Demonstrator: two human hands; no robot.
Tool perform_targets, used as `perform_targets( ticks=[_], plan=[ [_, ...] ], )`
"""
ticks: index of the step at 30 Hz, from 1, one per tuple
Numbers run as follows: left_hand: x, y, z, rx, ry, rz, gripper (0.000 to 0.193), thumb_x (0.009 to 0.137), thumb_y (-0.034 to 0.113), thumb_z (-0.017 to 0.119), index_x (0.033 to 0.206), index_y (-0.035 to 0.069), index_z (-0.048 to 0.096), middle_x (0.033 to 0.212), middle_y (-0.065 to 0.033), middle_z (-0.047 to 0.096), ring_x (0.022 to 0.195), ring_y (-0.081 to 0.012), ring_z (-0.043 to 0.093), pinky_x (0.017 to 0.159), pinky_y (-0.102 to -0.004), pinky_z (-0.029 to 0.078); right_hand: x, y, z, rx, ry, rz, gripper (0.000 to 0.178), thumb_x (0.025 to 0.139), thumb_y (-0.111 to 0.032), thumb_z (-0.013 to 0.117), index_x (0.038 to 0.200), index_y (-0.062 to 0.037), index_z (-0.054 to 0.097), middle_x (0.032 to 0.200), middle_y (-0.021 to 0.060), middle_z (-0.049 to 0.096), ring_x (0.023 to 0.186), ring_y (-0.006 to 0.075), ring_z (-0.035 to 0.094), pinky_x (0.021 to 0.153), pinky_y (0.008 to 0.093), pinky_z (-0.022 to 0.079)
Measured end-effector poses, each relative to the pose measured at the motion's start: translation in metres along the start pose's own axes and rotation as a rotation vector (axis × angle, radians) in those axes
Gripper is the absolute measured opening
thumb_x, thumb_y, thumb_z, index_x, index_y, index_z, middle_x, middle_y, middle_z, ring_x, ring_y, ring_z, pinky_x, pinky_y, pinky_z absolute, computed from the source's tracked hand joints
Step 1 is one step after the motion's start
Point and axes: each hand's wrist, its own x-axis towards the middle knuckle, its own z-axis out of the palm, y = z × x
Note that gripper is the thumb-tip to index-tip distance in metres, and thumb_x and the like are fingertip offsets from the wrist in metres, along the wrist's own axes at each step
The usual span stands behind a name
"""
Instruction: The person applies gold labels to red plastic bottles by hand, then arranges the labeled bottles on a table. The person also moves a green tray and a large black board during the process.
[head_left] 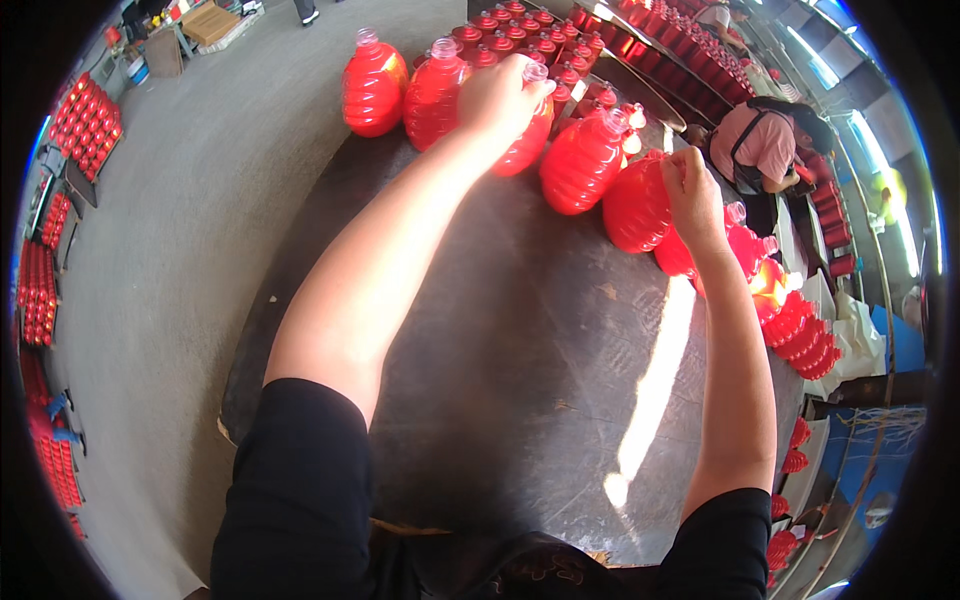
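Observation:
Rounded, ribbed red plastic bottles with clear necks stand in a curved row along the table's far and right edges. My left hand [497,102] is closed at the neck of one red bottle [527,146], whose clear mouth shows beside my fingertips. To its right stands another red bottle [582,165], untouched between my hands. My right hand [694,200] is pinched at the top of the red bottle [637,207] after that; its neck is hidden by the fingers. Left of my left hand are two more bottles, one at the far corner [375,90] and one partly behind my hand [434,98].
The dark, worn tabletop [480,370] carries a bright strip of sunlight. Many red containers [520,38] stand packed beyond it. At the right a person in a pink shirt [762,145] bends over red goods. Stacked red items [85,130] line the left side of the grey floor [240,130].

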Motion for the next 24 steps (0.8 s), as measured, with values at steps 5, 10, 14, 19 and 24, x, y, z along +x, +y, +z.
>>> perform_targets(
  ticks=[5,10,14,19,24],
  plan=[
    [-0.003,0.001,0.002,-0.105,-0.007,0.004,0.034,0.092,0.036,0.073,0.111,0.007,0.070,0.100,-0.0109,0.076,0.097,-0.0287,0.073,0.085,-0.0405,0.055,-0.001,-0.006,-0.001,0.008,-0.003,0.008,0.022,0.101,-0.023,0.062,0.107,-0.0033,0.056,0.095,0.0222,0.068,0.091,0.0412,0.068,0.079,0.0440,0.052],
    [-0.008,0.005,-0.009,-0.059,0.082,0.109,0.045,0.093,0.035,0.075,0.129,0.010,0.063,0.121,-0.0129,0.072,0.116,-0.0300,0.068,0.100,-0.0396,0.052,-0.001,-0.007,-0.001,-0.021,0.001,0.043,0.021,0.101,-0.023,0.062,0.106,-0.0037,0.056,0.097,0.0226,0.069,0.094,0.0434,0.067,0.080,0.0453,0.053],
    [0.012,-0.022,-0.045,0.351,0.594,0.314,0.050,0.086,0.037,0.079,0.125,0.010,0.063,0.118,-0.0133,0.071,0.111,-0.0393,0.066,0.093,-0.0480,0.052,-0.002,-0.008,-0.001,-0.021,-0.004,0.046,0.021,0.101,-0.023,0.061,0.107,-0.0040,0.056,0.099,0.0227,0.069,0.096,0.0442,0.067,0.081,0.0462,0.053],
    [0.021,-0.058,-0.057,0.238,0.097,-0.162,0.047,0.090,0.045,0.073,0.115,0.005,0.067,0.111,-0.0147,0.074,0.107,-0.0352,0.069,0.092,-0.0459,0.053,-0.002,-0.010,-0.002,0.003,0.000,0.041,0.021,0.101,-0.024,0.062,0.107,-0.0040,0.056,0.098,0.0236,0.069,0.095,0.0447,0.067,0.081,0.0466,0.052],
    [0.020,-0.064,-0.055,0.102,0.067,-0.098,0.045,0.093,0.046,0.070,0.114,0.006,0.067,0.107,-0.0144,0.074,0.103,-0.0333,0.070,0.090,-0.0436,0.053,-0.004,-0.014,-0.004,-0.001,-0.002,0.012,0.026,0.100,-0.026,0.060,0.115,-0.0052,0.056,0.100,0.0261,0.070,0.096,0.0477,0.067,0.082,0.0524,0.052]
  ],
)
